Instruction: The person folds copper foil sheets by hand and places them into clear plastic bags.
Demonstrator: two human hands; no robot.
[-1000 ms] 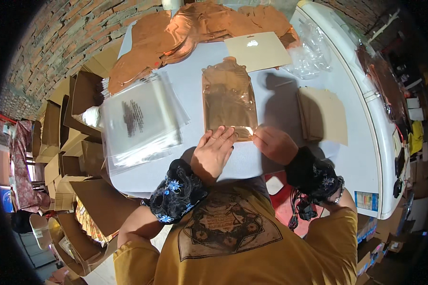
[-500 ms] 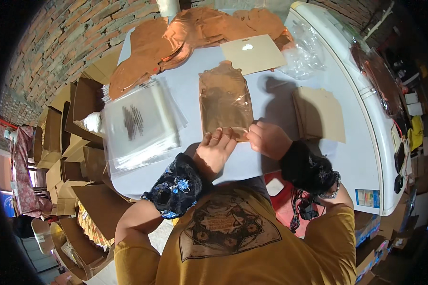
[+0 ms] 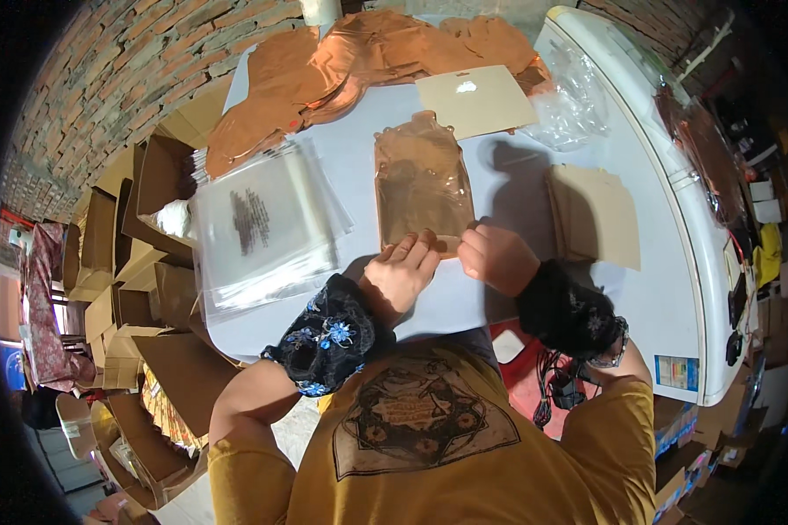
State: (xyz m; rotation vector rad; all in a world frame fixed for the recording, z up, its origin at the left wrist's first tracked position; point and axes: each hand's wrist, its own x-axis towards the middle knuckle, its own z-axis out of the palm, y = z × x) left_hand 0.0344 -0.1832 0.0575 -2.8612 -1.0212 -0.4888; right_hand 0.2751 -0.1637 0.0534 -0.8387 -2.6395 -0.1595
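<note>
- Packet (image 3: pixel 423 197), head view: lies mid-tabletop (image 3: pixel 346 144), near end toward the front edge; looks light, floppy, slick, easily creased; best held flat by its near corners
- Left hand (image 3: pixel 398 280): fingers laid over the near-left corner, not clamped; packet extends ahead
- Right hand (image 3: pixel 499 258): fingers curled at the near-right corner, cannot tell whether pinching; packet ahead and leftward

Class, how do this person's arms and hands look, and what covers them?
The left hand and right hand are ungloved. The left cuff is black with blue flowers; the right cuff, black with a paler flower, ends near a shiny band. The sleeves are yellow.
</note>
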